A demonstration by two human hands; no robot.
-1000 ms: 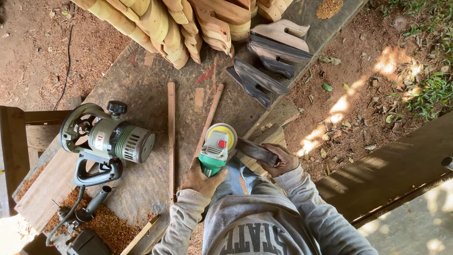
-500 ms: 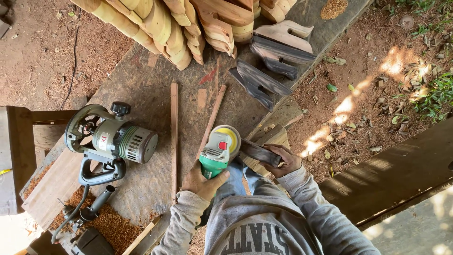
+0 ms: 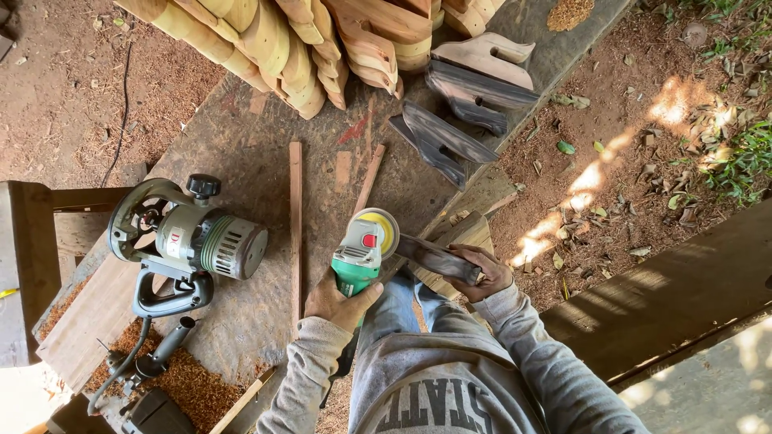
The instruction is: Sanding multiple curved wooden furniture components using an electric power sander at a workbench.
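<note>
Hands grip firmly: left hand [image 3: 342, 299] wraps the green grinder [image 3: 359, 255], right hand [image 3: 481, 273] clamps the dark wood piece [image 3: 434, 257]; fingers sit close to the disc, so a slip may cut them.

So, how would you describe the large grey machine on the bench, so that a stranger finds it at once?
Start at the long dusty workbench and go to its left part, left of the thin upright wooden strip. There the grey machine lies on its side beside a heap of sawdust. Unlike the small green grinder in the left hand, it is bulky, with a round ring base, a black knob and a black loop handle.
</note>
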